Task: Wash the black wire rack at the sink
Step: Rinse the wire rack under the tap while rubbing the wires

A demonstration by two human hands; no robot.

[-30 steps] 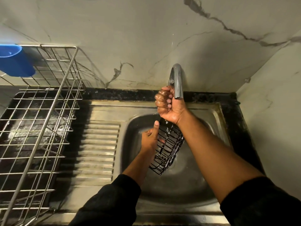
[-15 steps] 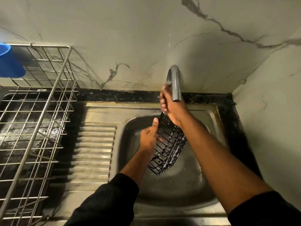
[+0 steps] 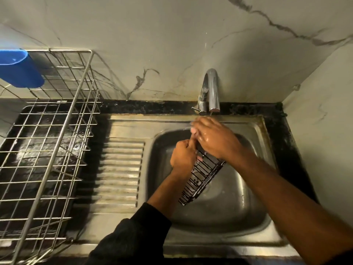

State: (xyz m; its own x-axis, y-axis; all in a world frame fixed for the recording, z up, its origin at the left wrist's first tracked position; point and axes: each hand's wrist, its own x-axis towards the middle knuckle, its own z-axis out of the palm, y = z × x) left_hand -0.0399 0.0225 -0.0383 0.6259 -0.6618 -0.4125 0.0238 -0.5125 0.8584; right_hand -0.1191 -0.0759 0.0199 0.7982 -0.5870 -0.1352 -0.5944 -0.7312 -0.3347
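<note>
Black wire rack: a long, narrow basket of black coated wire, held tilted over the bowl of the sink, its upper end between the two hands and its lower end pointing down toward the person.
Left hand: the left hand has its fingers curled round the rack's left edge near the upper end, gripping it; a dark sleeve covers the forearm.
Right hand: the right hand, wet and shiny, lies over the rack's upper end with fingers spread forward toward the tap; blur at the fingertips means I cannot tell whether they curl round the wire or only rest on it.
Sink: a stainless steel sink with a square bowl and a ribbed draining board on its left.
Tap: a curved chrome tap stands at the back edge, its spout just above the right hand.
Dish rack: a large silver wire dish rack sits left of the draining board over a dark tray.
Cup: a blue plastic cup hangs at the dish rack's far left corner.
Wall: pale marble-patterned panels behind and to the right.
</note>
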